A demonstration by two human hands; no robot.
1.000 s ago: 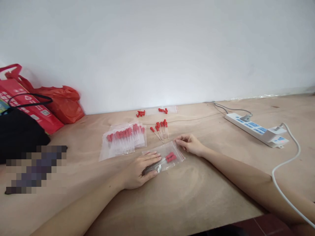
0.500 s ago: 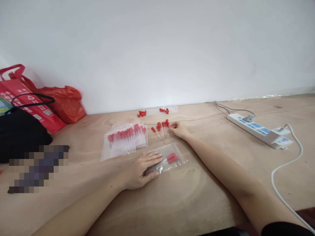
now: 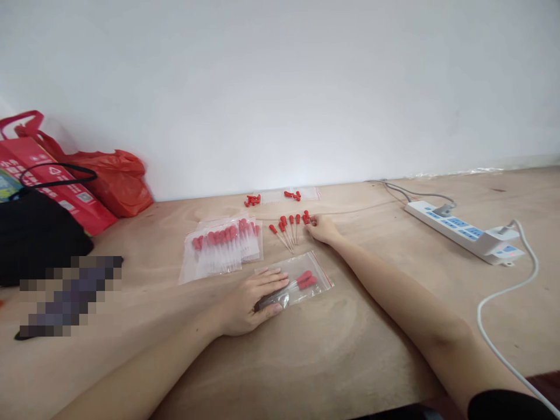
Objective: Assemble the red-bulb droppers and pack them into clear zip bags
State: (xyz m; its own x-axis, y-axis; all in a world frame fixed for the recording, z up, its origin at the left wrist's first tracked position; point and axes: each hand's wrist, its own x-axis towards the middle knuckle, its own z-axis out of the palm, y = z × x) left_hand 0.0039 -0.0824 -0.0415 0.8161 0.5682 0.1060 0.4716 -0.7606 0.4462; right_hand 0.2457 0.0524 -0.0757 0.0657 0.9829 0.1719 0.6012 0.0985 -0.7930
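My left hand (image 3: 258,297) lies flat, fingers spread, on a clear zip bag (image 3: 321,280) that holds droppers with red bulbs (image 3: 307,280). Beyond it, several loose droppers (image 3: 283,221) with thin clear stems fan out on the table. At their right end, the bent fingers of my right hand (image 3: 322,228) close on red-bulbed droppers (image 3: 307,217); their stems are mostly hidden by the hand. To the left, overlapping filled bags (image 3: 214,251) show rows of red bulbs.
Near the wall are loose red bulbs (image 3: 252,200) and a clear bag (image 3: 310,192). A white power strip (image 3: 459,227) with cables lies right. Red bags (image 3: 118,181), a black bag (image 3: 39,239) and a pixelated dark object (image 3: 72,297) are at the left.
My right hand has moved slightly right, and red bulbs at its fingertips now stand apart from the other loose droppers. My left hand stays on the bag.
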